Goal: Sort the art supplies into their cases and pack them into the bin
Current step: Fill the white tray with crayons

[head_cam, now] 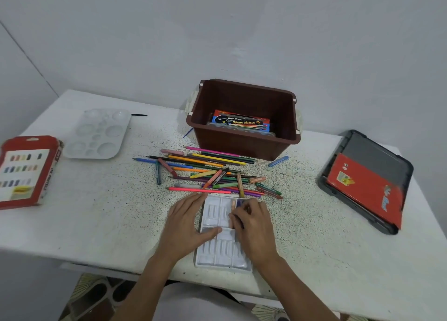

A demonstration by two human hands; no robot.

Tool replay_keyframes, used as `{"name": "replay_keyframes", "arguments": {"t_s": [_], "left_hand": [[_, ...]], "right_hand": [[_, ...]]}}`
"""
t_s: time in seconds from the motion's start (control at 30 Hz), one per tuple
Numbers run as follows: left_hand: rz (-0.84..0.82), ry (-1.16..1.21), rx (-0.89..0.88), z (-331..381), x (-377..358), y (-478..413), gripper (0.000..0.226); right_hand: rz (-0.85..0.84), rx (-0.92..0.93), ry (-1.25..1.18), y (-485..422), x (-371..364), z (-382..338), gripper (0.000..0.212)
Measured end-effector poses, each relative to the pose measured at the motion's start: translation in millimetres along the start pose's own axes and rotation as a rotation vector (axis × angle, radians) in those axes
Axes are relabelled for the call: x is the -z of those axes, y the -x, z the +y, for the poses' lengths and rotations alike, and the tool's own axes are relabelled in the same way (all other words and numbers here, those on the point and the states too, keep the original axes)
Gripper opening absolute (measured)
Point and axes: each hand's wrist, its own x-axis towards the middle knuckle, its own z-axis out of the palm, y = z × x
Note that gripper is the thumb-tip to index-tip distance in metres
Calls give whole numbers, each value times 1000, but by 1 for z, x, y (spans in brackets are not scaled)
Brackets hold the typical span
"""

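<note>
The right hand (254, 221) has its fingers curled down onto a pale orange pastel stick (232, 211) and seems to pinch it into the far right compartment of the white moulded plastic tray (222, 257), just beside a purple stick (239, 203) already seated there. The left hand (186, 221) lies flat and relaxed on the tray's left edge, thumb across its middle rib, steadying it near the table's front edge. The step in hand looks like filling the pastel tray, and it is barely begun, since most slots show bare. The next move likely calls for picking only the short, stubby wax sticks out of the mixed heap of coloured pencils and crayons (208, 170) just beyond the tray. The long, thin wooden pencils there cross over them, so a careless pull could roll several. The tray is thin and glossy, apt to flex or slide on the speckled white table (96, 211) — hence the holding hand. Further out stand the brown rigid plastic bin (244, 139) with a blue watercolour box (242, 121) inside, the red cardboard pastel box (26, 170) far left, and a white dimpled paint palette (99, 134).
</note>
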Motion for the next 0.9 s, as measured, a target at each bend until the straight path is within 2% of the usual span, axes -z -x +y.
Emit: {"name": "replay_keyframes", "arguments": {"t_s": [0.13,0.27,0.43,0.63,0.9], "left_hand": [[2,3,-3,0,-1,0,93],[6,8,-2,0,0,0,93],[3,15,-8,2,1,0,94],[6,23,-5,1,0,1,94],[-20,10,6,1,1,0,95]], "right_hand": [[-58,46,73,-2,3,2,17],[-125,73,30,-3,10,2,25],[-129,-159,-206,-20,24,14,16],[-85,-327,-33,-49,34,40,21],[-166,-376,132,-68,27,38,41]]}}
